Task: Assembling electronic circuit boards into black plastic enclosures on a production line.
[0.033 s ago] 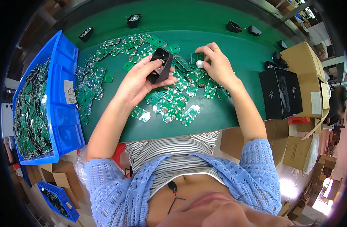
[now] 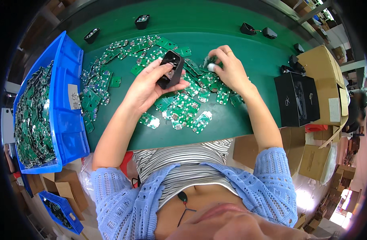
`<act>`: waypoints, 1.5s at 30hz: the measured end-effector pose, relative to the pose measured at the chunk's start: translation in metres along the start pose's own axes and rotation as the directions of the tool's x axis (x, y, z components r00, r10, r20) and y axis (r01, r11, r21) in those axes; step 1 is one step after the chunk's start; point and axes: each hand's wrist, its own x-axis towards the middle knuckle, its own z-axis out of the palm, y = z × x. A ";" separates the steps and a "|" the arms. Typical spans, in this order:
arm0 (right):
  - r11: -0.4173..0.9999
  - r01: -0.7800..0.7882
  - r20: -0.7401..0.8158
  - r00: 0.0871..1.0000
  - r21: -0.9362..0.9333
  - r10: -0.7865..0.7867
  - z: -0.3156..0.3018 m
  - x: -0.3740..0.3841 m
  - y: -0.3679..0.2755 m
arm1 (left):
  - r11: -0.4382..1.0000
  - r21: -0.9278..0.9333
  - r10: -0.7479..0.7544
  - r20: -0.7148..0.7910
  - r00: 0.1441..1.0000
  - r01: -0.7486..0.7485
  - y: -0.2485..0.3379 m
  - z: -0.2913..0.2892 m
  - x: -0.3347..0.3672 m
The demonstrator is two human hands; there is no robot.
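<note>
My left hand (image 2: 146, 85) is closed around a black plastic housing (image 2: 177, 74), its open side facing up and tilted to me. The thumb reaches into the housing; small metal spots show inside. To the right, my right hand (image 2: 230, 69) pinches a green circuit board (image 2: 208, 61), partly hidden by the fingers and slightly blurred. A white cover sits on that thumb's tip. Loose green circuit boards (image 2: 186, 109) lie piled on the green table beneath and between both hands, and more boards (image 2: 141, 45) spread toward the far left.
At the left stands a blue bin (image 2: 69, 120) full of circuit boards. Small black housings (image 2: 142, 22) sit along the table's far side, others (image 2: 247, 29) at far right. A black box (image 2: 285, 98) stands by a cardboard box (image 2: 325, 92) on the right.
The circuit board in my right hand has tilted up from a flatter pose, and the fingers have shifted slightly. My left hand and the housing have barely moved.
</note>
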 end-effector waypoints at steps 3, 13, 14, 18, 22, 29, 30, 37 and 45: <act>0.975 0.128 -0.073 0.991 0.183 -0.116 0.000 0.000 -0.002 | 0.998 -0.056 -0.017 0.009 1.000 0.017 -0.003 0.003 0.000; 0.684 0.165 -0.173 0.983 0.710 -0.057 0.010 -0.006 -0.054 | 1.000 -0.008 0.011 0.052 0.999 -0.011 -0.005 -0.008 -0.004; 0.567 -0.004 -0.016 0.999 0.824 0.030 0.010 -0.009 -0.058 | 0.998 0.053 0.049 -0.076 0.996 -0.045 -0.005 -0.009 -0.005; 0.504 -0.194 0.222 0.975 0.842 0.003 0.019 -0.022 -0.067 | 0.985 0.152 0.104 -0.130 0.986 -0.084 -0.006 -0.008 -0.004; 0.539 -0.151 0.076 0.984 0.829 0.159 0.025 -0.013 -0.063 | 0.969 0.170 0.200 -0.120 0.972 -0.178 -0.009 -0.004 -0.006; 0.295 0.139 -0.154 0.988 0.945 0.026 0.001 -0.029 -0.094 | 0.962 0.132 0.259 -0.169 0.951 -0.239 -0.011 -0.007 -0.007; 0.300 0.160 -0.168 0.986 0.940 0.003 0.004 -0.031 -0.097 | 0.962 0.126 0.263 -0.168 0.950 -0.244 -0.011 -0.006 -0.008; 0.267 0.061 -0.066 0.998 0.962 0.008 0.011 -0.026 -0.098 | 0.953 0.225 0.241 -0.153 0.958 -0.204 -0.011 -0.002 -0.011; 0.358 0.036 -0.067 0.995 0.933 0.076 0.023 -0.023 -0.094 | 0.947 0.219 0.274 -0.183 0.944 -0.233 -0.019 -0.004 -0.008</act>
